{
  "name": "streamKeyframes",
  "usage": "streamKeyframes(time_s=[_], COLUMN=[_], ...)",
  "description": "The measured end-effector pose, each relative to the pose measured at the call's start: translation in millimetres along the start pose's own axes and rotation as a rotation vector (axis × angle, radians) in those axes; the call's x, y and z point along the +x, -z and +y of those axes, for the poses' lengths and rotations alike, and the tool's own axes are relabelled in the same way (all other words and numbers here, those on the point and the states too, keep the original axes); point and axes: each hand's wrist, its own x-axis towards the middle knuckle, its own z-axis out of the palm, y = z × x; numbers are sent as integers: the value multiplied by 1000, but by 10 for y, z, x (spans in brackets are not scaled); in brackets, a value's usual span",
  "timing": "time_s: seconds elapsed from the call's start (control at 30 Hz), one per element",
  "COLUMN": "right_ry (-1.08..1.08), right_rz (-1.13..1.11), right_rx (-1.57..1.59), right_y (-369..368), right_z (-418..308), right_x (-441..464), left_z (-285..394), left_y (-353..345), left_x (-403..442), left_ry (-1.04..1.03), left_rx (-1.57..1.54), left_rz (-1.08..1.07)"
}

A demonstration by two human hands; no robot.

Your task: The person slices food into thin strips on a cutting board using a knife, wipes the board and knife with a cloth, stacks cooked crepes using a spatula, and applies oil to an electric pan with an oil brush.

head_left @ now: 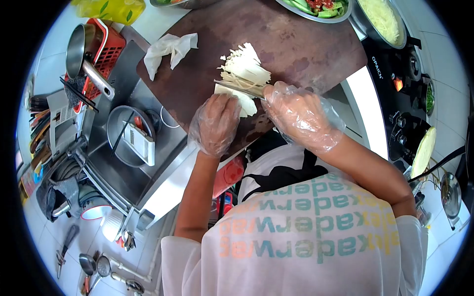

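On the brown cutting board (306, 39) lies a stack of pale tofu sheets (246, 105), by its look, with a heap of thin strips (249, 66) beyond it. My left hand (216, 123), in a clear plastic glove, presses the near part of the stack with curled fingers. My right hand (302, 114), gloved as well, is closed around the handle of a knife (243, 88). Its blade lies across the food between the strips and the uncut part, just ahead of my left fingertips. The handle is mostly hidden by my right hand.
A crumpled white cloth or paper (170, 48) lies on the board's left. Bowls of sliced green vegetables (301, 5) and white shreds (382, 22) stand at the back right. A black stove (382, 93) is at right. The sink (143, 89) at left holds a basin (118, 148).
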Motion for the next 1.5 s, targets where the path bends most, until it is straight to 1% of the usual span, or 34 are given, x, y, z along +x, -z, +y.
streamKeyframes(time_s=[0.03,0.17,0.33,0.47,0.57,0.7,0.8,0.9,1.1,1.2,1.3,1.43,1.5], right_ry=[24,68,38,20,-5,15,41,21,13,4,-2,29,2], right_rz=[-5,19,-25,-102,-93,103,87,28,-17,-108,-93,14,-9], right_rx=[-8,-17,-69,-94,-137,-57,-79,-67,-99,-115,-177,-93,-81], right_y=[27,9,30,-80,-150,-147,-35,85,46,16,-134,-132,-122], right_z=[-19,-36,-125,-155,-67,36,-50,-136,-171,-197,-111,17,23], right_x=[-6,11,59,117,80,69,23,-9,31,66,100,45,31], left_z=[-12,-48,-42,-58,-23,-20,-18,-29,-108,-79,-72,-16,9], left_y=[-5,-73,-104,-59,-51,-12,-31,-57,-116,-93,-55,22,1], left_x=[9,-54,-78,-23,-21,-26,-42,-41,-108,-87,-98,-36,-95], left_ry=[-30,41,43,-13,-7,12,4,-10,-63,-54,-33,31,34], left_rx=[0,-39,0,-16,-12,1,24,22,6,51,43,-34,-14], left_rz=[-4,3,17,0,1,-1,16,38,18,-2,-32,-42,-3])
